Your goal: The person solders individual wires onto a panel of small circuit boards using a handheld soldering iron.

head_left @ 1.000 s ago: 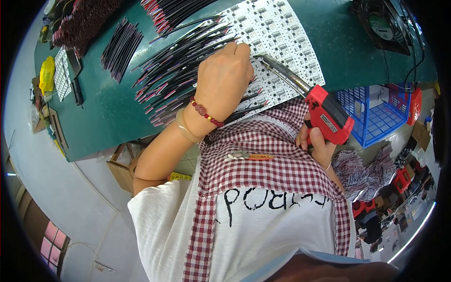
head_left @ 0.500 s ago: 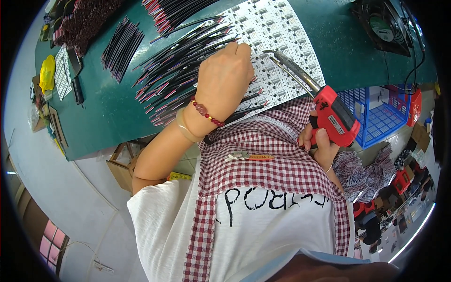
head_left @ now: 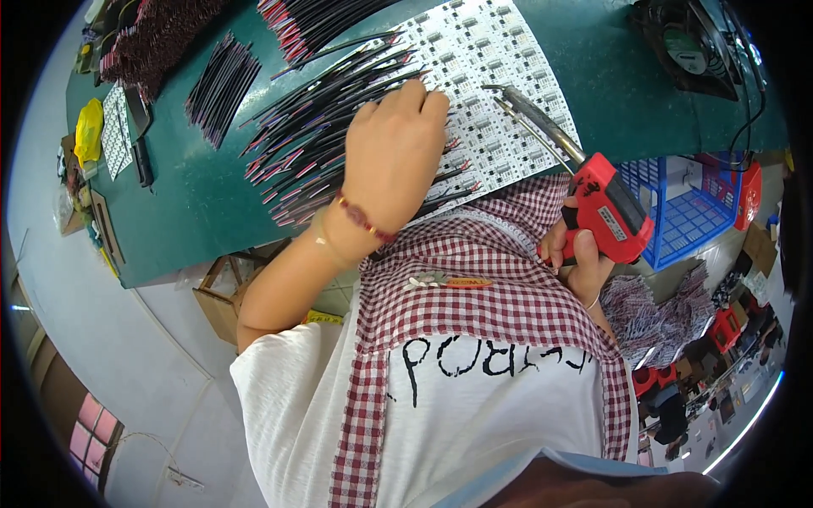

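My left hand (head_left: pixel 396 148), wearing a red bead bracelet and a bangle, is over the rows of black cables (head_left: pixel 318 127). Its fingers curl down out of sight, closed at the cable ends, so what they pinch is hidden. Beneath lies a white sheet of circuit boards (head_left: pixel 500 127); many cables lie across its left part, with red and black wire ends showing. At the sheet's right edge, my right hand (head_left: pixel 583 258) is closed around the handle of a red soldering gun (head_left: pixel 611 207). Its metal tip points up and left, above the boards and apart from my left hand.
On the green table (head_left: pixel 178 229) lie another cable bundle (head_left: pixel 222 89), more red-ended cables (head_left: pixel 322 25), a knife (head_left: pixel 140 152) and a yellow bag (head_left: pixel 87 131). A black fan (head_left: pixel 684 46) stands at the far right. A blue plastic basket (head_left: pixel 694 212) is beside the table.
My left hand has shifted slightly left and down, away from the soldering tip. The soldering gun has moved a little to the right, still in my right hand.
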Available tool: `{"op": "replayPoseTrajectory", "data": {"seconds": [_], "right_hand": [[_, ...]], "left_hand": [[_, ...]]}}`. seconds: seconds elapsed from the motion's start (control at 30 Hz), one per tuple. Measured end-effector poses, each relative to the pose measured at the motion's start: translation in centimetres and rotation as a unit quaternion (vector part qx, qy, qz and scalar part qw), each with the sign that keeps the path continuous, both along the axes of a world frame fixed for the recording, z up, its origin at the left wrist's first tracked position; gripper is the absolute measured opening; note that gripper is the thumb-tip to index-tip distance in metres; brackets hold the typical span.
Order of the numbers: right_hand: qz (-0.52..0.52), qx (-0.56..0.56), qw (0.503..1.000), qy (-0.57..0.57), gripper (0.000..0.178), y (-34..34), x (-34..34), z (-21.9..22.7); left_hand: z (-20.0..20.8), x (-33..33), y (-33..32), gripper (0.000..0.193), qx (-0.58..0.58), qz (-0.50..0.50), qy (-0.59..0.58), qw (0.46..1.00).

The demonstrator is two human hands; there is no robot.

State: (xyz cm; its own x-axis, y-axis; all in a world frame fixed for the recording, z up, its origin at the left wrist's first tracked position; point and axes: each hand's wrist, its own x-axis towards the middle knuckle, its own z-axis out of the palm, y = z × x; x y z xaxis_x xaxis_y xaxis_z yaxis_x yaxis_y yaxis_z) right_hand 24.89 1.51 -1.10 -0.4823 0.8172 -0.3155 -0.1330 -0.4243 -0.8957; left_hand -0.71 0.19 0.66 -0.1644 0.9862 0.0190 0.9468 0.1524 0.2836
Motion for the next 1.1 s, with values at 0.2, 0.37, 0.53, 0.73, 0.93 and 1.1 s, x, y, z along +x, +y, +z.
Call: {"op": "replayPoseTrajectory", "data": {"seconds": [0.2, 0.37, 0.53, 0.73, 0.93, 1.1], "right_hand": [[-0.112, 0.023, 0.993, -0.026, 0.042, 1.3, -0.5, 1.0], [-0.084, 0.063, 0.994, 0.015, 0.037, 2.8, -0.2, 1.1], [-0.101, 0.066, 0.993, 0.020, 0.036, 2.6, -0.3, 1.4], [-0.131, 0.067, 0.989, -0.011, 0.039, 3.2, -0.7, 2.4], [-0.139, 0.052, 0.989, -0.001, 0.041, 3.1, -1.0, 2.3], [-0.079, 0.048, 0.996, 0.004, 0.043, 2.2, 0.5, 1.3]], "left_hand": [[2.1, -13.9, -2.2, 0.018, 0.110, 0.150, 0.048, 0.981], [-3.1, -25.8, -4.8, 0.027, 0.033, 0.203, 0.129, 0.970], [-3.5, -23.9, -4.0, 0.018, 0.064, 0.201, 0.141, 0.967], [-1.8, -23.0, -3.5, 0.011, 0.217, 0.177, 0.037, 0.959], [4.1, -8.7, -2.0, 0.012, 0.130, 0.168, -0.223, 0.951], [0.9, 0.3, -1.9, 0.011, 0.038, 0.113, -0.279, 0.953]]}}
